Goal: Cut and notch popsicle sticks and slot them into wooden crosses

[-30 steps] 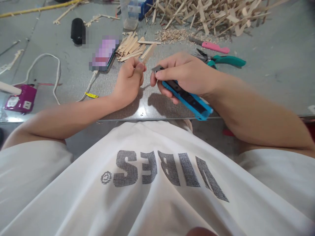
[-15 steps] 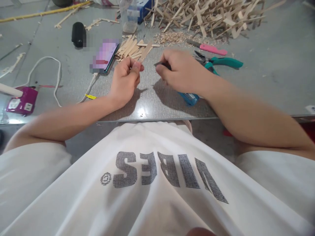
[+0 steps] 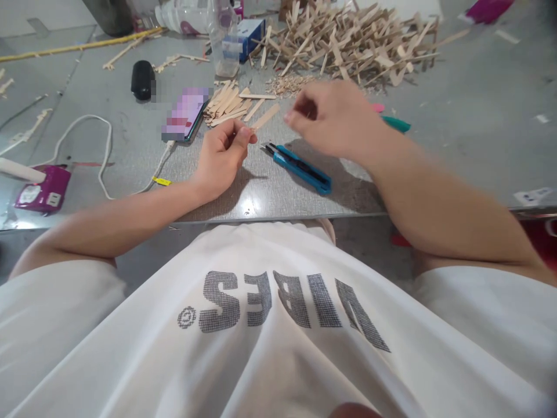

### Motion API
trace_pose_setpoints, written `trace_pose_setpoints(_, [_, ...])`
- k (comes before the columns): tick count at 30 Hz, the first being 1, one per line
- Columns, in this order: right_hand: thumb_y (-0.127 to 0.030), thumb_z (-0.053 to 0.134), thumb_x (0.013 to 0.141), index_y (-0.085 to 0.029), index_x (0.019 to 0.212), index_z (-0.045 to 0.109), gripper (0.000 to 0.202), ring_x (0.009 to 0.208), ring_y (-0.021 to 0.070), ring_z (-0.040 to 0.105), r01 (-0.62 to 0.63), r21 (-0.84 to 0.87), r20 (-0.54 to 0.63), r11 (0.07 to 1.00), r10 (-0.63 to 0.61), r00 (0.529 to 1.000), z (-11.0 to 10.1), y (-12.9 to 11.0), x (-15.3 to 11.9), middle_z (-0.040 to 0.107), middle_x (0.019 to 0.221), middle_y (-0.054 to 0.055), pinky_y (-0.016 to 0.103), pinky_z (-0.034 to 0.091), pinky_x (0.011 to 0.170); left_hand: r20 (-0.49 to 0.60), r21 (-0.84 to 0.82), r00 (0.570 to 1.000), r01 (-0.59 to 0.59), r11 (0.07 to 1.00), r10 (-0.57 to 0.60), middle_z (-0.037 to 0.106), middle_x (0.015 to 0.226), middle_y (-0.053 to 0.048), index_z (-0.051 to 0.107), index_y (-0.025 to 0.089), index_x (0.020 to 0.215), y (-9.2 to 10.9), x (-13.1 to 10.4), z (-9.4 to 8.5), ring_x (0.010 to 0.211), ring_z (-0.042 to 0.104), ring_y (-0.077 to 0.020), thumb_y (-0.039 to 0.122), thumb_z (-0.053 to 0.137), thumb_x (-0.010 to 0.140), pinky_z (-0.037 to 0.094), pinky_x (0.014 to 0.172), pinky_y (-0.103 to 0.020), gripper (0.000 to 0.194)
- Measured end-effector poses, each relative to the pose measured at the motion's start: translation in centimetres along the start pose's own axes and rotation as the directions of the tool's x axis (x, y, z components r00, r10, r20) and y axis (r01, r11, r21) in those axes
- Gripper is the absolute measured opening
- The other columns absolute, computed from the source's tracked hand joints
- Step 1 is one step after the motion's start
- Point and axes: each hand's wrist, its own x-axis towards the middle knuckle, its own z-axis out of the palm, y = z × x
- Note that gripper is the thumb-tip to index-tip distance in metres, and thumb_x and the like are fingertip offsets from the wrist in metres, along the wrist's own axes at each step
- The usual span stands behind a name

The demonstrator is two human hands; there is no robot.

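Note:
My left hand [image 3: 228, 154] is closed, pinching one end of a flat wooden stick [image 3: 266, 117] that points up and right over the table. To its right hovers my right hand [image 3: 335, 119], slightly blurred, with fingers loosely curled and thumb apart; nothing shows in it. Below the right hand a blue-handled cutter [image 3: 300, 168] lies on the table, its dark pointed tip towards the left hand. Beyond my left hand is a pile of flat sticks [image 3: 226, 104]. My right arm partly covers a green handle [image 3: 397, 123] and a pink handle [image 3: 378, 108].
A large heap of sticks [image 3: 348, 40] fills the back, with small wood chips [image 3: 289, 86] before it. Left of the sticks lie a phone [image 3: 185, 113] on a white cable [image 3: 104, 125] and a black case [image 3: 143, 80]. A clear cup [image 3: 226, 58] and blue box [image 3: 252, 38] stand behind.
My right hand has let go of the cutter, which now rests on the table, and its fingers have loosened. My left hand still holds the stick. The view has tilted slightly upward.

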Motion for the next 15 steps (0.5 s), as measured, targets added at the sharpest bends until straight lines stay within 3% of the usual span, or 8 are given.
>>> trace_pose_setpoints(2, [-0.047,0.057,0.112,-0.023,0.113,0.069,0.027,0.100,0.0273,0.072,-0.024,-0.073,-0.010,0.997,0.023,1.000,-2.8,1.1,-0.5,0.078,0.116,0.011,0.057,0.063,0.105,0.020,-0.049,0.999,0.028,0.998,-0.027,0.037,0.052,0.009,0.064,0.022,0.077,0.2,0.0,0.0,0.045,0.021,-0.0066,0.030,0.067,0.110,0.015,0.047,-0.028,0.034])
trace_pose_setpoints(5, [-0.055,0.064,0.112,-0.023,0.136,0.067,0.040,0.127,0.0365,0.072,-0.100,-0.289,0.142,0.952,0.146,0.979,-5.2,4.2,-1.0,0.074,0.135,0.016,0.061,0.057,0.118,0.058,-0.126,0.990,0.135,0.983,-0.129,0.036,0.055,0.008,0.058,0.020,0.072,0.9,0.0,0.1,0.045,0.022,-0.0053,0.019,0.058,0.113,0.018,0.048,-0.023,0.041])
trace_pose_setpoints(8, [-0.072,0.068,0.107,-0.015,0.167,0.047,0.085,0.158,0.0499,0.051,-0.162,-0.491,0.180,0.856,0.282,0.942,-4.9,7.4,-2.0,0.049,0.169,0.030,0.067,0.049,0.125,0.111,-0.232,0.975,0.215,0.949,-0.194,0.035,0.058,0.007,0.055,0.018,0.070,1.7,-0.2,0.4,0.047,0.025,-0.0046,0.017,0.053,0.115,0.019,0.048,-0.019,0.045])
trace_pose_setpoints(10, [-0.074,0.069,0.105,-0.011,0.174,0.037,0.099,0.162,0.0559,0.044,-0.215,-0.574,0.179,0.790,0.377,0.909,-3.7,8.7,-3.2,0.043,0.171,0.037,0.075,0.045,0.125,0.155,-0.315,0.962,0.262,0.912,-0.223,0.035,0.062,0.006,0.053,0.018,0.069,2.4,-0.3,0.6,0.048,0.030,-0.0045,0.020,0.049,0.118,0.022,0.049,-0.018,0.049])
trace_pose_setpoints(12, [-0.063,0.059,0.111,-0.010,0.171,0.040,0.082,0.156,0.0552,0.050,-0.236,-0.599,0.164,0.765,0.406,0.899,-2.4,9.1,-4.4,0.048,0.166,0.037,0.075,0.045,0.122,0.234,-0.390,0.923,0.376,0.840,-0.305,0.032,0.065,0.005,0.047,0.019,0.069,3.2,-0.3,0.7,0.049,0.035,-0.0050,0.024,0.043,0.120,0.027,0.050,-0.018,0.052])
trace_pose_setpoints(15, [-0.042,0.043,0.115,-0.006,0.163,0.050,0.060,0.151,0.0536,0.054,-0.243,-0.612,0.081,0.753,0.365,0.927,-0.8,9.1,-5.6,0.052,0.159,0.038,0.069,0.048,0.119,0.310,-0.455,0.836,0.548,0.702,-0.452,0.024,0.066,0.006,0.034,0.023,0.070,4.5,-0.3,0.7,0.046,0.032,-0.0053,0.030,0.031,0.122,0.034,0.051,-0.020,0.052])
